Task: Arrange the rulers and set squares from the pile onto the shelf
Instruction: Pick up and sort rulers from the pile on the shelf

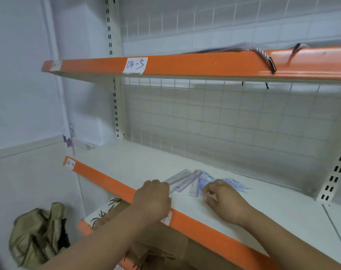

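- Two bare forearms reach in from the bottom of the frame, over the orange front lip of a white shelf (263, 211).
- Left hand (153, 193), centre of the frame: knuckles up and fingers curled at the near ends of the rulers (182, 180). Whether it grips them cannot be told, because the fingertips are hidden.
- Right hand (222, 199), just right of centre: fingers bent, their tips at the set squares (231, 183). Motion blur hides whether it pinches one.
- Rulers are pale, packeted strips fanned on the shelf board. Set squares are bluish packets touching them on the right.
- Behind the board stands a white wire grid (224, 117) (slotted uprights at both sides).
- Across the top of the frame runs an upper shelf (204, 64), its paper label (135, 65) reading "04-5". Rope handles (263, 55) hang over its edge.
- Lower left: an olive bag (37, 234) against a white wall, and a brown paper bag (111, 213) on a lower shelf.
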`<state>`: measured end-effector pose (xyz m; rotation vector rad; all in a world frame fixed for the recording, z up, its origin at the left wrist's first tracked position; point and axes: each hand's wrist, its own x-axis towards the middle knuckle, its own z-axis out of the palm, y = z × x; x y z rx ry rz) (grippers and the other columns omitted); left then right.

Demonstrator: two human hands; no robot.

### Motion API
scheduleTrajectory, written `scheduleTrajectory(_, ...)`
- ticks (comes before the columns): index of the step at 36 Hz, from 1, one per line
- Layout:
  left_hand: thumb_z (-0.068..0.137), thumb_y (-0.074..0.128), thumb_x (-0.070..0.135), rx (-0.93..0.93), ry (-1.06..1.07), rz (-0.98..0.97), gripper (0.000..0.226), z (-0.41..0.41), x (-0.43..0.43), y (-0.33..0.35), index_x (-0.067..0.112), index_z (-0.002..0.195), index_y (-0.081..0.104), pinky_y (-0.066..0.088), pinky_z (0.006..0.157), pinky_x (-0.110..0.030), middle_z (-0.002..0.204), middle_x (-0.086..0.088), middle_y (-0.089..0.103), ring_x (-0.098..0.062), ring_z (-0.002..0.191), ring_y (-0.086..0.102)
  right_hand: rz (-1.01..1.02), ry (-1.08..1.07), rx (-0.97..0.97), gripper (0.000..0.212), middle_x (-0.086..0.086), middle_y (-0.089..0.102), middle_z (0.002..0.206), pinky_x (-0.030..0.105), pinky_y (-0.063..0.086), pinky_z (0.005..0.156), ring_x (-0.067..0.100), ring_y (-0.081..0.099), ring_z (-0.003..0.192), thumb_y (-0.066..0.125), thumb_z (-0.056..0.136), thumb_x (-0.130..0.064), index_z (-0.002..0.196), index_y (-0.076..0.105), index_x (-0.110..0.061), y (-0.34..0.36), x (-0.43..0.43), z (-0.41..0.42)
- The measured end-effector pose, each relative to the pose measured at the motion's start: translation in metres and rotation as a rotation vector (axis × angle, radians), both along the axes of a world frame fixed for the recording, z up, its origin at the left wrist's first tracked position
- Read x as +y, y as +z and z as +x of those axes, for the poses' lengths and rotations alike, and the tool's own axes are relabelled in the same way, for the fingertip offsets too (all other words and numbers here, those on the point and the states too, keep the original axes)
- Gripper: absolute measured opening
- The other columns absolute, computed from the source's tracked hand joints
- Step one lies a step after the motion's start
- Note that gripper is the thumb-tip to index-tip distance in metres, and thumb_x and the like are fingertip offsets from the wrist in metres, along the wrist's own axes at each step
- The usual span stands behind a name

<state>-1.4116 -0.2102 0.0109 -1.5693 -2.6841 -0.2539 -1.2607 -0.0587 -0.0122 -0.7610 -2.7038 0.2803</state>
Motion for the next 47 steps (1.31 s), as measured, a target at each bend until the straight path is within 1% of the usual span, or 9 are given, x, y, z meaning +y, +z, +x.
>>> scheduleTrajectory(7,0.095,0.042,0.022,0.052,0.051,-0.041,0.024,-0.044,0.035,0.012,0.013,0.114,0.055,0.042,0.081,-0.031,0.115,-0.006,0.053,-0.023,0.11,0.048,0.028,0.026,-0.025,0.022,-0.004,0.048,0.103,0.019,0.031,0.082,0.019,0.05,0.107,0.051,0.091,-0.024,0.109,0.062,-0.022,-0.002,0.039,-0.047)
scheduleTrajectory(13,0.097,0.041,0.025,0.029,0.009,-0.06,0.03,-0.061,0.065,0.008,0.014,0.122,0.053,0.042,0.086,-0.032,0.12,-0.007,0.052,-0.024,0.114,0.046,-0.008,-0.001,-0.047,0.027,-0.006,0.043,0.098,0.024,0.037,0.089,0.018,0.049,0.108,0.05,0.091,-0.022,0.115,0.061,-0.024,-0.001,0.066,-0.066)
scheduleTrajectory(20,0.098,0.042,0.026,0.036,-0.083,-0.06,0.027,-0.073,0.095,0.003,0.014,0.119,0.053,0.042,0.087,-0.032,0.12,-0.007,0.052,-0.023,0.114,0.047,-0.029,-0.171,-0.07,0.029,0.002,0.054,0.116,0.023,0.037,0.092,0.02,0.049,0.115,0.05,0.09,-0.023,0.118,0.06,-0.023,-0.008,0.092,-0.064)
scheduleTrajectory(25,0.097,0.042,0.023,0.043,-0.162,-0.046,0.03,-0.083,0.111,-0.001,0.016,0.123,0.054,0.044,0.09,-0.033,0.122,-0.006,0.052,-0.023,0.116,0.046,-0.023,-0.304,-0.054,0.029,0.001,0.053,0.116,0.024,0.04,0.092,0.02,0.048,0.116,0.05,0.092,-0.026,0.119,0.059,-0.024,-0.013,0.099,-0.059)
scheduleTrajectory(32,0.096,0.043,0.021,0.069,-0.258,-0.04,0.022,-0.093,0.125,-0.006,0.014,0.114,0.056,0.043,0.084,-0.03,0.116,-0.005,0.054,-0.022,0.111,0.049,-0.019,-0.439,-0.125,0.033,0.004,0.052,0.118,0.027,0.041,0.096,0.024,0.045,0.119,0.049,0.088,-0.024,0.119,0.06,-0.021,-0.02,0.098,-0.051)
scheduleTrajectory(37,0.095,0.043,0.02,0.056,-0.31,-0.05,0.022,-0.097,0.129,-0.01,0.015,0.113,0.055,0.043,0.085,-0.032,0.118,-0.006,0.054,-0.023,0.113,0.048,-0.001,-0.514,-0.278,0.026,0.007,0.052,0.114,0.028,0.042,0.083,0.027,0.048,0.111,0.043,0.09,-0.023,0.106,0.061,-0.015,-0.026,0.092,-0.047)
scheduleTrajectory(41,0.095,0.045,0.021,0.053,-0.335,-0.046,0.022,-0.1,0.131,-0.01,0.014,0.113,0.055,0.042,0.084,-0.032,0.118,-0.006,0.054,-0.024,0.113,0.048,0.008,-0.506,-0.274,0.026,0.001,0.041,0.094,0.025,0.036,0.072,0.026,0.051,0.106,0.041,0.09,-0.023,0.102,0.064,-0.017,-0.028,0.088,-0.049)
scheduleTrajectory(44,0.095,0.045,0.022,0.055,-0.346,-0.047,0.021,-0.101,0.131,-0.011,0.013,0.112,0.056,0.042,0.083,-0.032,0.117,-0.007,0.054,-0.024,0.112,0.048,-0.006,-0.511,-0.255,0.029,0.0,0.04,0.096,0.026,0.042,0.081,0.025,0.049,0.109,0.043,0.089,-0.024,0.108,0.065,-0.022,-0.025,0.087,-0.05)
scheduleTrajectory(47,0.095,0.045,0.022,0.057,-0.353,-0.041,0.02,-0.102,0.132,-0.01,0.012,0.109,0.056,0.042,0.082,-0.032,0.116,-0.007,0.054,-0.024,0.112,0.048,-0.045,-0.577,-0.27,0.032,0.005,0.047,0.113,0.031,0.041,0.089,0.028,0.045,0.114,0.047,0.088,-0.032,0.118,0.056,-0.022,-0.025,0.088,-0.049)
